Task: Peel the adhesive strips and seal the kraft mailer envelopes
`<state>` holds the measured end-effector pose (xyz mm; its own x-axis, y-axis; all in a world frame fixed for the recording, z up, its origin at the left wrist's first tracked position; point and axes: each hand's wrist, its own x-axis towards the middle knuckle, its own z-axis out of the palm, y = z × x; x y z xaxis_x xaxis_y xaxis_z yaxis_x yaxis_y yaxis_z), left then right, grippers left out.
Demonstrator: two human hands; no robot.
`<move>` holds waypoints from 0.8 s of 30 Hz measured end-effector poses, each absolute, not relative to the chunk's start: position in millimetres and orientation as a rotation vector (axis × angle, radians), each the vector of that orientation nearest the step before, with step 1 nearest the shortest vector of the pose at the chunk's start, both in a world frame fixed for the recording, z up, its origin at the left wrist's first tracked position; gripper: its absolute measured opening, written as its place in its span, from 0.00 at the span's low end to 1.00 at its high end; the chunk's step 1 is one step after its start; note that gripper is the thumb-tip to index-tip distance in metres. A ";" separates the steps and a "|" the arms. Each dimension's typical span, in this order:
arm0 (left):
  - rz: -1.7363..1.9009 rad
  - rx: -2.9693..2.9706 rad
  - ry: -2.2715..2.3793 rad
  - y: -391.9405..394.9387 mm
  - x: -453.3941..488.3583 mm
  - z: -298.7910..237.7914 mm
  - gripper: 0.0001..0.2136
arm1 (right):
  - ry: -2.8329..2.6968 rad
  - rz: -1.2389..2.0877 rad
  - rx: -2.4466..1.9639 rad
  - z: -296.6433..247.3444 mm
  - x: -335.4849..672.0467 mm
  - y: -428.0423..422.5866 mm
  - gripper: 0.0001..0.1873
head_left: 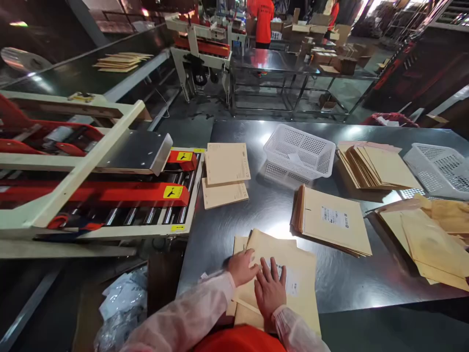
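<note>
A tan paper envelope point(304, 264) with a white label lies at the near edge of the metal table, over other tan envelopes point(240, 243). My right hand point(271, 291) presses flat on it, fingers spread across part of the label. Beside it, my left hand point(242, 267) rests on the envelope's left part, its fingers loosely bent and apart. Neither hand grips anything. To the right sits a stack of labelled envelopes point(333, 220). Two flat tan sheets or envelopes point(227, 164) overlap at the table's left edge.
White plastic baskets point(300, 151) point(439, 166) stand toward the back. More envelopes point(388, 166) and loose yellowish ones point(432, 239) lie at right. A roller machine with red rails point(128, 193) adjoins the table's left side. Below it is a box of clear plastic point(122, 303). A person in orange point(264, 22) stands far back.
</note>
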<state>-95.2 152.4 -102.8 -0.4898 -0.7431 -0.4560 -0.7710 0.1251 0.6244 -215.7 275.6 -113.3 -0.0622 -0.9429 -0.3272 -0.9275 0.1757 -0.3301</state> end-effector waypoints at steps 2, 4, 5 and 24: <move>1.143 -1.527 2.385 124.1 -117.7 -105.7 0.14 | 1.979 -0.053 -1.747 -113.8 -217.0 275.5 0.27; 1.034 -1.498 2.429 90.5 -144.2 -113.6 0.17 | 1.971 -0.043 -1.730 -115.4 -217.9 274.5 0.27; 1.024 -1.479 2.441 76.2 -156.4 -118.8 0.17 | 1.973 -0.035 -1.719 -116.6 -218.0 273.6 0.27; 1.241 -2.255 2.102 43.3 4.9 -122.9 0.19 | 1.893 -0.190 -1.897 -117.7 -215.7 245.9 0.26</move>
